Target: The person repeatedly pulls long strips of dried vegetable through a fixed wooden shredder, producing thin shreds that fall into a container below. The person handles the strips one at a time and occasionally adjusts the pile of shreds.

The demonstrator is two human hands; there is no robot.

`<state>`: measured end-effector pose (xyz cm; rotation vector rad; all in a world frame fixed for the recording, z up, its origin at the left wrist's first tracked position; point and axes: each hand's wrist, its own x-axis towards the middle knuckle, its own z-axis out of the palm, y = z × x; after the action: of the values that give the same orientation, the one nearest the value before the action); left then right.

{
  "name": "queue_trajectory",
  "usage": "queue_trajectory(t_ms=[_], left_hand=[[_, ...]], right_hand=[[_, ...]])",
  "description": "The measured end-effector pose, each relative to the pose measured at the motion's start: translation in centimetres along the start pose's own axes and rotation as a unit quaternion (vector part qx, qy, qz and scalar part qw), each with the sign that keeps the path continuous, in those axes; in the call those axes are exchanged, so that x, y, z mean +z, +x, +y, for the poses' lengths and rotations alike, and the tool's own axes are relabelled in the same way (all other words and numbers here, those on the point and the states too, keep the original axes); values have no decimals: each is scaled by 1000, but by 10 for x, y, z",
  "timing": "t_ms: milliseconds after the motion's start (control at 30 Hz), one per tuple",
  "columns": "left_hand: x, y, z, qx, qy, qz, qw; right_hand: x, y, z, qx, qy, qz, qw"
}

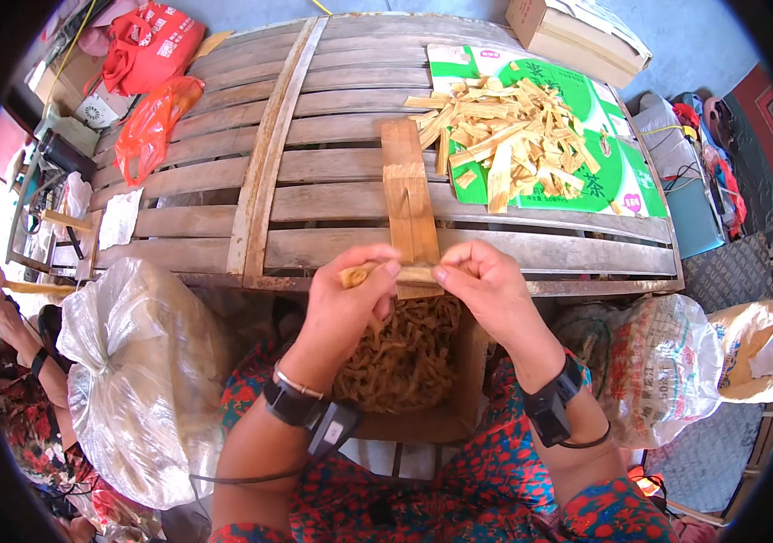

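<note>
Over the wooden board (412, 208), left hand (348, 297) and right hand (492, 288) pinch a tan strip (418, 273) (thumbs uppermost).

Left hand (350, 291) and right hand (488, 282) close together, each in a pinch grip.

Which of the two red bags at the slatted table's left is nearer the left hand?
The crumpled, glossy orange-red plastic bag; it lies nearer the table's front edge, while the red bag with white printing sits farther back.
</note>
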<state>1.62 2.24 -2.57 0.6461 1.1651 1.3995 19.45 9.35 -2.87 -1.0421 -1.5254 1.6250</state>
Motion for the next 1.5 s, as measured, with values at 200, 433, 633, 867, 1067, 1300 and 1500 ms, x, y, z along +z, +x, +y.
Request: queue_trajectory(t_ms=[200,433,633,867,1067,1300,1500], left_hand=[[1,43,-23,6,215,126,968],[8,10,-29,235,220,35,946],[28,-30,6,-215,277,-217,911],[14,-30,29,185,297,-191,917],[-5,-15,12,435,485,-159,741],[3,-23,8,457,490,28,742],[-13,-23,7,261,400,-143,867]], right_hand=[[8,34,12,-85,-437,129,886],[24,-3,-6,-260,-333,88,902],[21,-19,-22,-367,-184,-60,910],[11,-16,-24,-56,-192,-118,973],[15,-19,-15,327,238,-266,875],[36,-29,-10,106,225,-49,967],[29,-36,-10,-135,-125,-67,981]])
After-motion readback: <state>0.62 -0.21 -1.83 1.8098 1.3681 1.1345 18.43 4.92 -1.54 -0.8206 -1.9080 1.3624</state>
